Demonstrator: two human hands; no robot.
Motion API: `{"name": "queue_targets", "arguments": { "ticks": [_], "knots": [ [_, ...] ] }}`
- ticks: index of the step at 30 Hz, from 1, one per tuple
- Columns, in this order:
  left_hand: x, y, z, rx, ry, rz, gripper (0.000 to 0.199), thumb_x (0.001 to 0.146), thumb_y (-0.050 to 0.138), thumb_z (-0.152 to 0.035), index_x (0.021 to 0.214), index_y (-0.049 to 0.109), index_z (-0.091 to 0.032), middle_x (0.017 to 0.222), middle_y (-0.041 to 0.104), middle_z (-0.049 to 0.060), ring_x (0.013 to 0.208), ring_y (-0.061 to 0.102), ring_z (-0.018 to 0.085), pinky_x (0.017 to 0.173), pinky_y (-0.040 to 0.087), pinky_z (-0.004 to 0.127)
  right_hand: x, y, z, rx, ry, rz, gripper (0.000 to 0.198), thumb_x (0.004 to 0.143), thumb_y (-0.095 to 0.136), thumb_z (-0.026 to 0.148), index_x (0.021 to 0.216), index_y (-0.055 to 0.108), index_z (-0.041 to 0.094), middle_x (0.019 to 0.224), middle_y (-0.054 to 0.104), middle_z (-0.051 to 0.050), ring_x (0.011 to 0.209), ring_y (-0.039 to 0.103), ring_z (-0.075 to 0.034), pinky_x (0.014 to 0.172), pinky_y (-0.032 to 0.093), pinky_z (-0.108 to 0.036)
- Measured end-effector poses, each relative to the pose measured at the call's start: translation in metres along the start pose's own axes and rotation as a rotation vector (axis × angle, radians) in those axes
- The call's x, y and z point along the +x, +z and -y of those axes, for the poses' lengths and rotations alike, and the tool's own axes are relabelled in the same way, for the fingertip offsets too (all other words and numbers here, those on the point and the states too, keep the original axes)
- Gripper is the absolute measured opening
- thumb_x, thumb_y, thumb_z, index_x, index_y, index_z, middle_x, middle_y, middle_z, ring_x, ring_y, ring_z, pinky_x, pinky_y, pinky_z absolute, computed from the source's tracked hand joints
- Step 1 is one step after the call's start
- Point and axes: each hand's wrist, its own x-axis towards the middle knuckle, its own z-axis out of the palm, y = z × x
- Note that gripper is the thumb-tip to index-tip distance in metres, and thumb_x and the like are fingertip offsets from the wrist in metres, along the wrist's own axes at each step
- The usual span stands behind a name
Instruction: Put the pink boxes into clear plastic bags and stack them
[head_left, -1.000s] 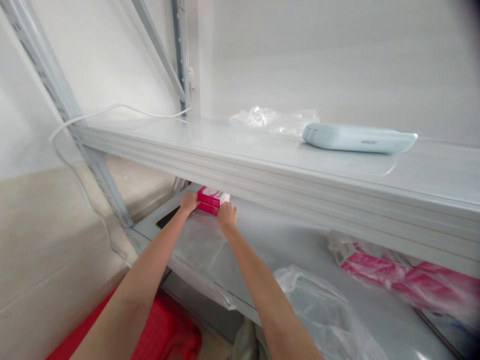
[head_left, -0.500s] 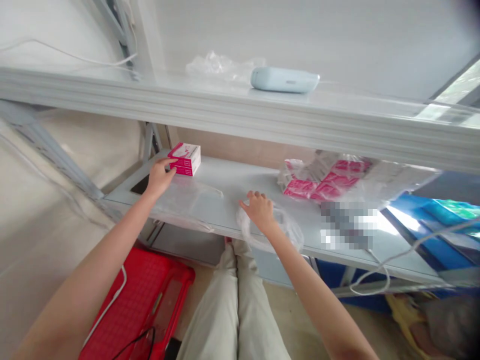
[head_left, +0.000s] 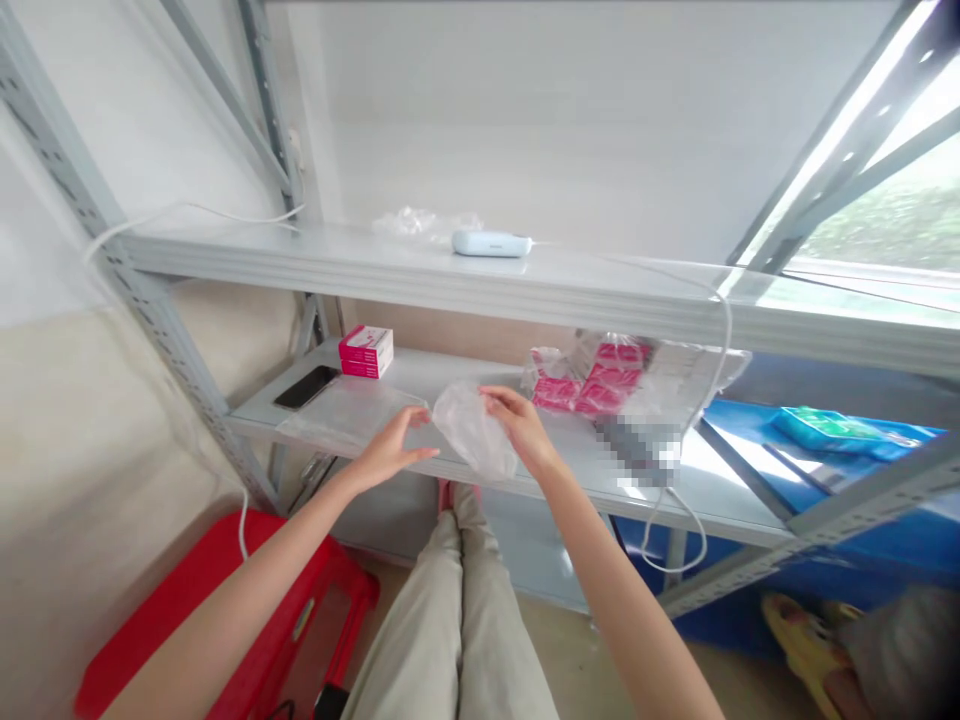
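My right hand (head_left: 517, 428) pinches the upper edge of a clear plastic bag (head_left: 474, 432), which hangs over the front of the lower shelf (head_left: 420, 380). To the left of the bag is my left hand (head_left: 394, 448), thumb and fingers apart and nothing between them. A flat clear plastic sheet or bag (head_left: 349, 408) lies on the shelf just behind the left hand. Stacked pink and white boxes (head_left: 366, 352) stand farther back on the left, beside a dark phone (head_left: 306, 387). More pink boxes in clear plastic (head_left: 592, 380) lie to the right.
On the upper shelf (head_left: 337, 268) lie a light blue device (head_left: 491, 244) and crumpled plastic (head_left: 424, 222). A white cable (head_left: 726, 330) hangs at the right. A red plastic stool (head_left: 300, 620) stands at lower left. Another person's foot in a yellow sandal (head_left: 802, 640) shows at lower right.
My left hand has left the stacked boxes and moved right, toward the bag. My right hand has lifted the clear plastic bag off the shelf. The head view has tilted up.
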Motion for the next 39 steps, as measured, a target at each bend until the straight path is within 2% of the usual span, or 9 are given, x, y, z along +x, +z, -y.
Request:
{"name": "queue_targets", "arguments": {
  "ticks": [3,6,9,13,17,24,28,32,39],
  "knots": [
    [0.002,0.018,-0.024,-0.032,0.130,-0.144,0.065,0.072,0.073,-0.039,0.127,0.043,-0.023,0.129,0.051,0.011,0.118,0.048,0.025,0.095,0.044,0.038,-0.017,-0.011,0.024,0.166,0.003,-0.051,0.027,0.068,0.071,0.035,0.092,0.070,0.023,0.098,0.070,-0.003,0.090,0.061,-0.018,0.080,0.045,-0.028],
    [0.009,0.026,-0.048,-0.044,0.253,-0.260,0.040,0.079,0.067,-0.038,0.114,0.055,-0.022,0.121,0.056,0.010,0.114,0.050,0.025,0.092,0.044,0.039,-0.027,-0.022,0.032,0.242,0.006,-0.094,0.025,0.065,0.075,0.035,0.087,0.071,0.025,0.091,0.070,0.000,0.083,0.059,-0.017,0.077,0.044,-0.028],
    [0.017,0.031,-0.065,-0.035,0.285,-0.296,0.021,0.080,0.066,-0.036,0.094,0.063,-0.020,0.106,0.062,0.008,0.104,0.055,0.023,0.087,0.044,0.036,-0.033,-0.032,0.029,0.269,0.011,-0.152,0.024,0.064,0.075,0.035,0.085,0.072,0.025,0.090,0.069,0.000,0.081,0.058,-0.016,0.077,0.043,-0.028],
    [0.025,0.039,-0.077,-0.103,0.238,-0.323,0.030,0.074,0.072,-0.036,0.098,0.062,-0.020,0.098,0.063,0.007,0.092,0.058,0.020,0.072,0.044,0.029,-0.039,-0.037,0.021,0.269,0.039,-0.163,0.023,0.064,0.074,0.034,0.086,0.072,0.025,0.091,0.068,0.000,0.082,0.058,-0.015,0.079,0.043,-0.028],
    [0.027,0.046,-0.084,-0.048,0.260,-0.304,0.019,0.074,0.071,-0.036,0.071,0.065,-0.019,0.093,0.061,0.007,0.092,0.056,0.020,0.072,0.043,0.028,-0.043,-0.038,0.015,0.254,0.047,-0.149,0.024,0.066,0.073,0.036,0.087,0.071,0.024,0.090,0.068,0.000,0.081,0.059,-0.016,0.079,0.044,-0.029],
    [0.028,0.027,-0.059,-0.306,0.087,-0.353,0.020,0.079,0.063,-0.036,0.076,0.054,-0.019,0.072,0.064,0.000,0.068,0.061,0.014,0.066,0.046,0.024,-0.043,-0.084,0.010,-0.108,-0.089,0.004,0.035,0.068,0.074,0.036,0.101,0.071,0.025,0.106,0.067,-0.004,0.100,0.058,-0.020,0.090,0.044,-0.034],
    [0.030,0.005,-0.036,-0.232,0.035,-0.370,0.023,0.078,0.062,-0.038,0.074,0.051,-0.019,0.068,0.064,-0.001,0.051,0.054,0.011,0.052,0.041,0.021,-0.036,-0.122,0.012,-0.325,-0.165,0.004,0.030,0.064,0.077,0.035,0.092,0.075,0.024,0.098,0.068,-0.006,0.093,0.061,-0.021,0.085,0.048,-0.035],
    [0.032,0.002,-0.030,-0.132,0.037,-0.338,0.022,0.081,0.059,-0.040,0.079,0.050,-0.020,0.070,0.064,0.000,0.061,0.059,0.014,0.056,0.044,0.022,-0.028,-0.132,0.018,-0.507,-0.224,0.059,0.017,0.073,0.070,0.038,0.080,0.076,0.024,0.086,0.070,-0.006,0.083,0.064,-0.021,0.077,0.050,-0.035],
    [0.038,0.020,-0.035,-0.149,0.059,-0.407,0.017,0.087,0.049,-0.038,0.083,0.045,-0.022,0.051,0.052,-0.007,0.044,0.051,0.012,0.049,0.038,0.021,-0.018,-0.137,0.009,-0.516,-0.312,-0.178,0.026,0.079,0.059,0.044,0.080,0.072,0.021,0.086,0.071,-0.007,0.083,0.064,-0.022,0.078,0.050,-0.037]
  ]
}}
